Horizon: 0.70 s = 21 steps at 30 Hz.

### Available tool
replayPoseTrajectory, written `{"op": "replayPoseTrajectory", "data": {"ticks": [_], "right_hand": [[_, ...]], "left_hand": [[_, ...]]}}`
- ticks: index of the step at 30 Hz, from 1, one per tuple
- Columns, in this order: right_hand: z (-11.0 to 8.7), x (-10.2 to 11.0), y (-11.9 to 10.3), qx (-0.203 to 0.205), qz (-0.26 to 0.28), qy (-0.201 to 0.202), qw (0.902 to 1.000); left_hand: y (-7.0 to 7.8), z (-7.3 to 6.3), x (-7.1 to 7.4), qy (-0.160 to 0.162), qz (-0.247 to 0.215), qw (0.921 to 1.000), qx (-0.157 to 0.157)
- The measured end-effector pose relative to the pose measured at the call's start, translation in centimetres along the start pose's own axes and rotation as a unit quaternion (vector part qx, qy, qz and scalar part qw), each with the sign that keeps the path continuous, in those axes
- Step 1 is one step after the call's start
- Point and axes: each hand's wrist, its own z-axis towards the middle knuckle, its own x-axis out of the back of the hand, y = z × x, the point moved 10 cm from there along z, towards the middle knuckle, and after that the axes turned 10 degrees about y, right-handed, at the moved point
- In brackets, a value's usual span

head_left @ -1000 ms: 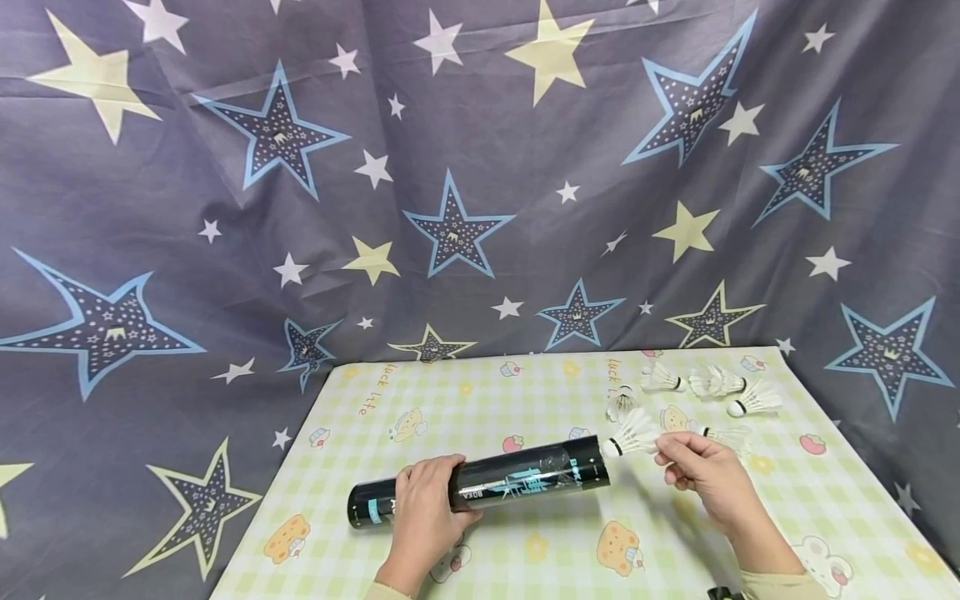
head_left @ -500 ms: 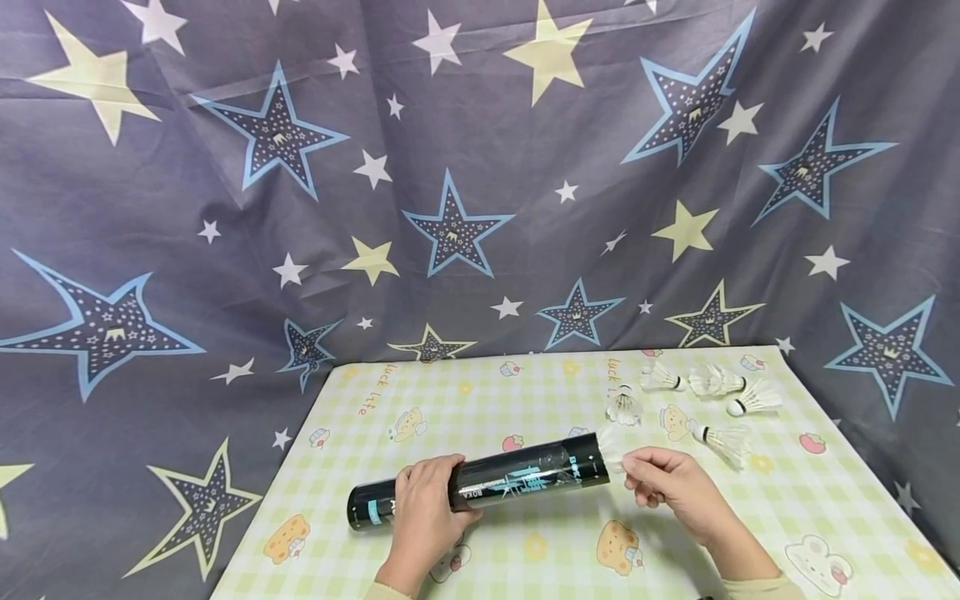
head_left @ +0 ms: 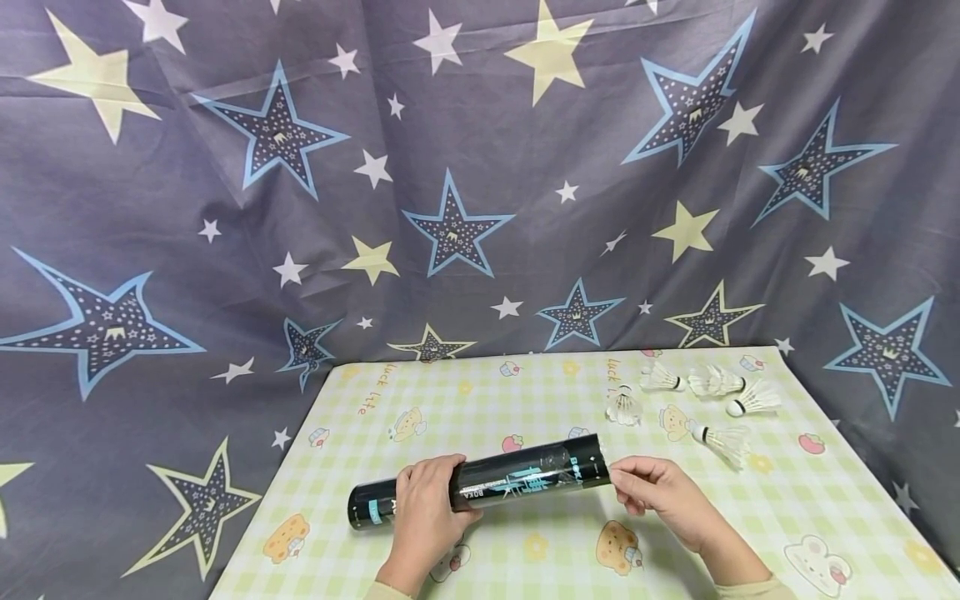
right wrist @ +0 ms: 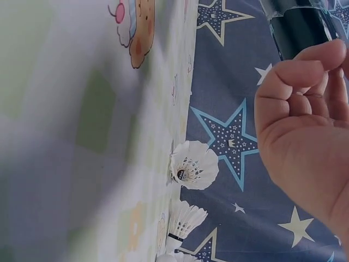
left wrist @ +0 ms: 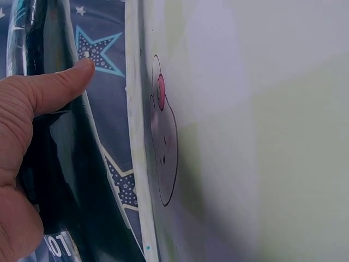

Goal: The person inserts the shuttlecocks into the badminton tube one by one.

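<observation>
A black shuttlecock tube (head_left: 532,477) with blue lettering lies tilted, its mouth to the right. My left hand (head_left: 427,517) grips it around its left half; in the left wrist view the thumb (left wrist: 60,87) lies across the tube's dark side. At the mouth is my right hand (head_left: 667,500), thumb and forefinger pinched together at the rim. Only a thin white edge of the shuttlecock they pinch shows there; the rest is hidden inside the tube. In the right wrist view the right hand's fingers (right wrist: 322,54) meet at the tube's end, the other fingers curled.
Several white shuttlecocks lie at the table's back right, among them one with feathers toward me (head_left: 624,407) and one nearest my right hand (head_left: 722,443). The table's checked cloth (head_left: 465,417) ends at a star-patterned curtain (head_left: 480,308) behind.
My right hand has moved left, carrying a shuttlecock cork-first into the tube's mouth until its feathers passed almost wholly out of sight. The left hand and tube have stayed in place.
</observation>
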Motion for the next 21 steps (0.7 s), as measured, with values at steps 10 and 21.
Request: {"op": "replayPoseTrajectory", "data": {"ticks": [10, 21], "right_hand": [[-0.3, 0.4, -0.4, 0.003, -0.058, 0.076, 0.9954], [-0.2, -1.5, -0.2, 0.011, -0.005, 0.009, 0.9999]], "left_hand": [[-0.1, 0.0, -0.1, 0.000, 0.002, 1.0000, 0.002], [0.1, -0.1, -0.4, 0.001, -0.003, 1.0000, -0.005]]}}
